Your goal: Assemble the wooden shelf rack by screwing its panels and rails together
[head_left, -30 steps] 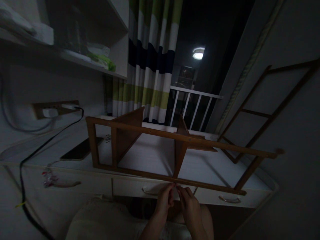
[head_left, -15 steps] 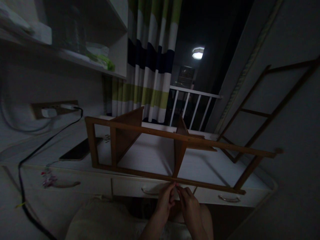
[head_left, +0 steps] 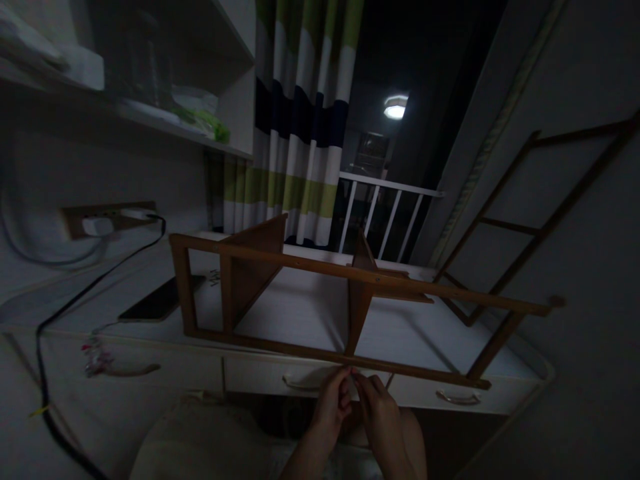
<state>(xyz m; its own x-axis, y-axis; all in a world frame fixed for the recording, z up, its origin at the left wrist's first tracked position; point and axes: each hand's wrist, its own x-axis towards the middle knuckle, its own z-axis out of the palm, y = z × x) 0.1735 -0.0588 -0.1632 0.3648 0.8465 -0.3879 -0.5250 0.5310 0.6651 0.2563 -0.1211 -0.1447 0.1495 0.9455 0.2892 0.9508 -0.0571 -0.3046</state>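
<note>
Left hand (head_left: 331, 403) and right hand (head_left: 379, 403), both bare, are pointing up side by side, fingers curling mostly closed; I cannot tell if they are holding anything. Just above, a long brown wooden frame (head_left: 360, 307) is resting along the front edge of a white wooden desk (head_left: 310, 297), gaps showing between the frame's bars.

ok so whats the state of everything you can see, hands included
left hand, fingers curled, tips near the lower rail, grip unclear
right hand, fingers curled, tips beside the left's, grip unclear
wooden frame, lying lengthwise along the desk
second frame, standing at a slant
phone, flat, screen dark
drawers, shut
white plug, plugged in
curtain, hanging, partly aside
light, on
</note>
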